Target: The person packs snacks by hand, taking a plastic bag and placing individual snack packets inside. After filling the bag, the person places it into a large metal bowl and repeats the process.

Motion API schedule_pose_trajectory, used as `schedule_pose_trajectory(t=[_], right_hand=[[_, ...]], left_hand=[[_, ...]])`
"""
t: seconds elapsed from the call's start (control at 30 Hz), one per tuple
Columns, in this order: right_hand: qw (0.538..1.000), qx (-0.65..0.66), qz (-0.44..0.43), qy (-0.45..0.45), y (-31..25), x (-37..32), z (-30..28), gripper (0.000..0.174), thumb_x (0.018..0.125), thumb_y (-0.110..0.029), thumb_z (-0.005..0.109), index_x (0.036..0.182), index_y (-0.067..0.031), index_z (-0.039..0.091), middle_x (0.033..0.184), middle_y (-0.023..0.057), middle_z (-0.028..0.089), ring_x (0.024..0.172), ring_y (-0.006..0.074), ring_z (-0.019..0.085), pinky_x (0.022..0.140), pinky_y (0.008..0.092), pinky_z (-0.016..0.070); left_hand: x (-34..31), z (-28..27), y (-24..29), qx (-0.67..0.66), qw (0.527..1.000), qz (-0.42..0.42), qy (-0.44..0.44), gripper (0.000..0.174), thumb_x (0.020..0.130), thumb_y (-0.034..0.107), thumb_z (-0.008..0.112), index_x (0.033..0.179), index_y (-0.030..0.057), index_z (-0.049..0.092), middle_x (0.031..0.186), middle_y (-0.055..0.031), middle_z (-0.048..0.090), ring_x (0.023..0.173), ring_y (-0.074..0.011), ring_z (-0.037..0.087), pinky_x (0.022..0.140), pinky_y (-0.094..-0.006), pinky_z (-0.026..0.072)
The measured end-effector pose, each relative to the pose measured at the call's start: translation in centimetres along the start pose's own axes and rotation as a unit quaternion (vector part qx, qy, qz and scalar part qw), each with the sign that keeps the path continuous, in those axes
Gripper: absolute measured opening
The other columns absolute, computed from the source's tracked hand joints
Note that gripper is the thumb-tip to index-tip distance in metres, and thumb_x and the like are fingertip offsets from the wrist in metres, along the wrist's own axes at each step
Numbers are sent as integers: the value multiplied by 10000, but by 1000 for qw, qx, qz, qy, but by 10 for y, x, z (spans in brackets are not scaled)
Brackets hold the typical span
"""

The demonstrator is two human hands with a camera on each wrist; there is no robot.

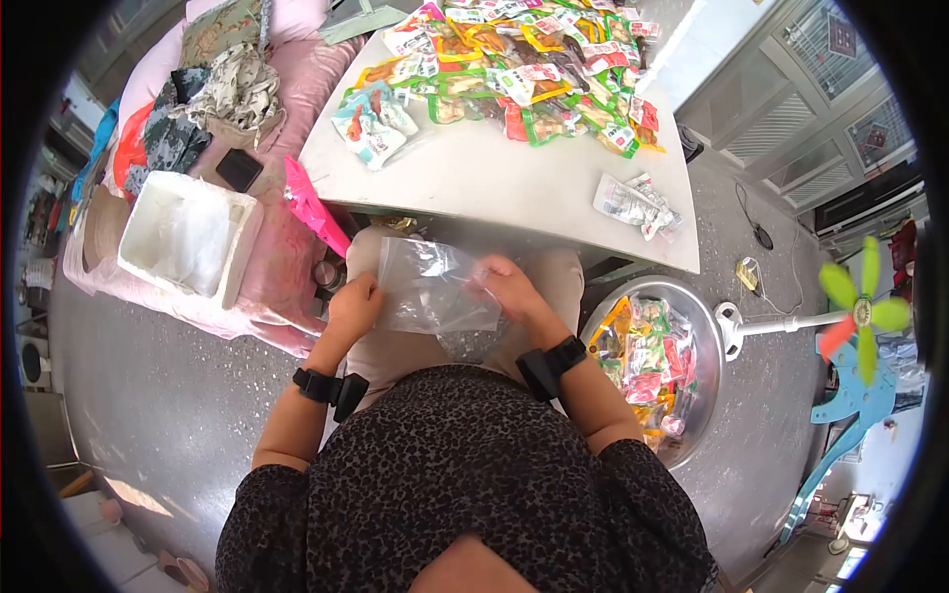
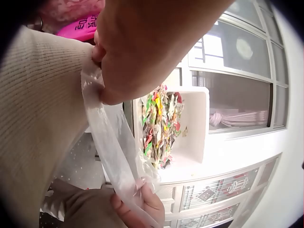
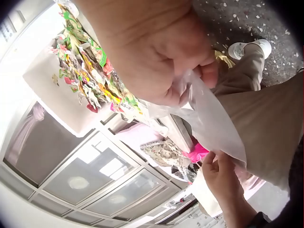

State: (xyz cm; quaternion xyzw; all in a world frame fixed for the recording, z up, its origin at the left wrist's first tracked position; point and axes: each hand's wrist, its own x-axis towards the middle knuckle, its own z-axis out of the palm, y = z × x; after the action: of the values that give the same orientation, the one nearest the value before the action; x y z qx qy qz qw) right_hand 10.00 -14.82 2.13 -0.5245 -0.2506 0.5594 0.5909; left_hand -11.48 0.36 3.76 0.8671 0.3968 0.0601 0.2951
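A clear plastic bag [image 1: 435, 287] is stretched between both hands above the person's lap. The left hand [image 1: 358, 300] pinches its left edge, with thumb and fingers closed on the film in the left wrist view. At the opposite side, the right hand [image 1: 509, 288] grips the bag with curled fingers; it is slightly blurred in the head view. From the right wrist, the plastic film [image 3: 213, 123] runs from the near right hand [image 3: 166, 61] across to the left hand [image 3: 222, 178]. Nothing shows inside the bag.
Many colourful sealed food packets [image 1: 534, 74] cover the back of the white table [image 1: 445, 178]. Several more packets fill a metal basin [image 1: 707, 395] on the right. A foam box [image 1: 242, 237] sits on the pink-covered bed [image 1: 287, 296] at left. A fan [image 1: 862, 311] stands far right.
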Motion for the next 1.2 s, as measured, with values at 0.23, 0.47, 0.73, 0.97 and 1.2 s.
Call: schedule_pose_trajectory(t=[0.23,0.47,0.73,0.97,1.2], right_hand=[[921,-242,-189,239,6,14,-22,233,761,-129,524,967,-33,478,878,51,526,753,115,496,667,241,409],[991,-59,-115,23,-71,-17,30,284,773,-136,532,1018,-20,449,938,57,514,832,142,514,671,268,432],[998,36,-52,1,-78,-11,32,196,792,-204,520,912,-51,487,877,31,513,758,99,495,635,247,434],[995,97,-12,4,-76,-6,23,138,796,-185,501,861,-63,492,821,25,508,729,109,498,629,260,436],[993,112,-29,-33,-90,0,20,128,816,-165,475,876,-53,493,819,40,515,734,124,513,637,278,445]], left_hand=[[8,-31,19,-409,913,12,-2,90,733,59,524,677,54,453,596,43,413,542,-27,376,485,-177,314],[18,-26,88,-403,902,147,-53,88,750,46,514,692,62,450,608,41,419,550,-31,382,490,-173,315],[31,-7,128,-368,913,147,-94,141,726,130,585,721,22,494,675,-44,540,630,-84,504,536,-221,396],[38,-2,127,-403,896,136,-130,167,710,150,603,753,14,516,687,-58,550,653,-107,518,583,-236,414],[46,-15,136,-296,944,133,-62,265,673,229,621,730,5,491,653,-85,524,597,-141,505,541,-267,407]])
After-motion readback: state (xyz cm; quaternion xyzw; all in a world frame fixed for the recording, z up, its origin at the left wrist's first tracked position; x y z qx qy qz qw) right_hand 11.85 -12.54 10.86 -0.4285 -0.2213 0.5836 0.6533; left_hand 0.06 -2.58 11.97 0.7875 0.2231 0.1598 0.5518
